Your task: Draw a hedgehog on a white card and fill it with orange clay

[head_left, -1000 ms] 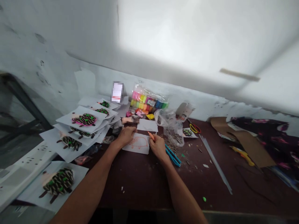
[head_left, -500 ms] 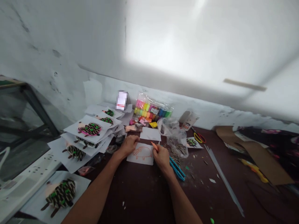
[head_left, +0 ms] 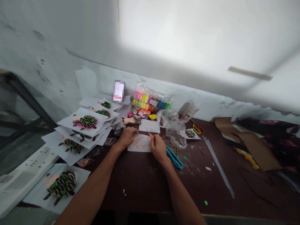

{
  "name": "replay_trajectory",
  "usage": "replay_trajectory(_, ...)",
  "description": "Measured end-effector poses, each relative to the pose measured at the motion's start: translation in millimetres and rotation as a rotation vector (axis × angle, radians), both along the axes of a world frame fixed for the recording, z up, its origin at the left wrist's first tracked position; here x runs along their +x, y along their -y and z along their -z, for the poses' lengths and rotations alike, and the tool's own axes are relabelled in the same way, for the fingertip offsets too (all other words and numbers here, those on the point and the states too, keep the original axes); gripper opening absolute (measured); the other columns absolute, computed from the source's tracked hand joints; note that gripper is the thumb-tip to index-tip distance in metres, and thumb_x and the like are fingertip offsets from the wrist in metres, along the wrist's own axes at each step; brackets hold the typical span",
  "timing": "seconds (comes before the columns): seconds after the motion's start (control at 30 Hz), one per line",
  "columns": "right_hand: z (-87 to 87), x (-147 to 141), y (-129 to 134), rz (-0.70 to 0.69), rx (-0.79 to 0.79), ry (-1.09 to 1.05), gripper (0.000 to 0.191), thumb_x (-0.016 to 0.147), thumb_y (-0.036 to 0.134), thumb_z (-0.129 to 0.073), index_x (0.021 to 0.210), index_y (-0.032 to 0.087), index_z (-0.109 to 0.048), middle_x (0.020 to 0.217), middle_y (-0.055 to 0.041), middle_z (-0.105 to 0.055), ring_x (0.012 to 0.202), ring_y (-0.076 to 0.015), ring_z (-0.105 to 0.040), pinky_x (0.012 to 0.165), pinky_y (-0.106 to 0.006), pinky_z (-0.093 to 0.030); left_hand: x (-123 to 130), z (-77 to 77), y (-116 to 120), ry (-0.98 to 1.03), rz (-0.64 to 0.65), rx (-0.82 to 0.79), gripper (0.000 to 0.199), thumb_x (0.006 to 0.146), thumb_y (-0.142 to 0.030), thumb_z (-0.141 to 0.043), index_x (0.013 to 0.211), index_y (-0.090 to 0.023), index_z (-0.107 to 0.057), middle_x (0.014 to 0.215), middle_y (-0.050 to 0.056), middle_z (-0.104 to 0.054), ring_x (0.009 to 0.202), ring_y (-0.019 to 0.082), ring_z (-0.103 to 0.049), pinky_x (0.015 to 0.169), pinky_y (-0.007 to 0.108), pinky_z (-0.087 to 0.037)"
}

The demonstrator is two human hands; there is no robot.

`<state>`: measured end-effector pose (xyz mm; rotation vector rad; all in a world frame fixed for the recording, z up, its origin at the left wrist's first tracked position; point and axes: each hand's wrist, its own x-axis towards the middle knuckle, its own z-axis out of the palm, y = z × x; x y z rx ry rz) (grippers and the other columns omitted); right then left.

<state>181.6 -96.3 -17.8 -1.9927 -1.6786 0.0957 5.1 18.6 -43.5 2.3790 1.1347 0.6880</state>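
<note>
- Fingers (head_left: 134,130) of the left hand (head_left: 126,138) are bent over the far left corner of a white sheet (head_left: 131,148); whether they pinch anything cannot be told. Those of the right hand (head_left: 159,149) are closed around an orange pen (head_left: 152,136).
- Far left: a stack of papers (head_left: 101,125) bearing spiky animal pictures, with another picture (head_left: 63,184) nearer the person.
- Right of the stack, among its back papers, stands a phone (head_left: 118,91), its screen blurred out.
- On the dark counter (head_left: 138,181), between the hands, lies the white sheet, long axis running left to right. An orange animal outline is drawn on it, hatched end pointing left, legs toward the person.
- At the sheet's right side, the pen slants: its visible end points away from the person and leftward, its long axis running back into the right fist.
- Beyond, against the wall, a clear pack (head_left: 153,102) holds rows of colored blocks: pink, yellow, orange, blue, green.
- Next, a crumpled clear bag (head_left: 178,137) has small seed-like pieces inside, more scattered beside it.
- Just right of the right hand, a blue tool (head_left: 174,157) lies slantwise.
- Behind the bag, a white cup (head_left: 191,111) leans; its inside is hidden.
- Further right: scissors (head_left: 198,129), clear sticks (head_left: 219,168) and a yellow knife (head_left: 247,158).
</note>
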Motion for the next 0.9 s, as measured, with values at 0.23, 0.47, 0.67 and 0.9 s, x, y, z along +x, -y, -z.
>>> replay_trajectory(0.23, -0.2, -1.9, 2.0, -0.07, 0.016, -0.032, 0.018, 0.091, 0.021, -0.052, 0.092, 0.019, -0.069, 0.085, -0.0049, -0.061, 0.078, -0.0164, -0.056, 0.07, -0.025, -0.039, -1.5, 0.4, -1.0, 0.025, 0.028, -0.013, 0.036, 0.076, 0.003, -0.047, 0.092, -0.018, -0.071, 0.095, 0.006, -0.072, 0.093, 0.02, -0.062, 0.09, 0.034, -0.048)
replay_trajectory(0.47, 0.1, -2.2, 1.2, -0.022, -0.032, -0.03, 0.019, 0.09, 0.018, -0.052, 0.095, 0.017, -0.071, 0.088, -0.0065, -0.062, 0.08, -0.0175, -0.058, 0.071, -0.026, -0.04, -1.6, 0.1, -0.7, 0.023, -0.004, -0.004, 0.03, 0.076, 0.0, -0.05, 0.091, -0.017, -0.069, 0.093, 0.006, -0.069, 0.093, 0.02, -0.062, 0.088, 0.034, -0.049)
replay_trajectory(0.67, 3.1, -0.7, 0.1, -0.022, -0.027, -0.014, 0.024, 0.088, 0.015, -0.049, 0.102, 0.017, -0.068, 0.092, -0.0071, -0.063, 0.081, -0.0178, -0.057, 0.072, -0.026, -0.04, -2.7, 1.3, -1.3, -0.009, -0.028, 0.029, 0.027, 0.079, -0.005, -0.05, 0.09, -0.018, -0.07, 0.09, 0.006, -0.069, 0.091, 0.02, -0.062, 0.087, 0.034, -0.049)
replay_trajectory(0.9, 2.3, -1.8, 0.9, -0.031, -0.036, 0.016, 0.023, 0.09, 0.016, -0.05, 0.103, 0.018, -0.068, 0.092, -0.0077, -0.064, 0.081, -0.0188, -0.057, 0.072, -0.027, -0.041, -2.5, 2.8, -1.3, -0.011, -0.037, 0.025, 0.028, 0.081, -0.005, -0.048, 0.091, -0.018, -0.071, 0.093, 0.006, -0.07, 0.093, 0.02, -0.062, 0.088, 0.034, -0.049)
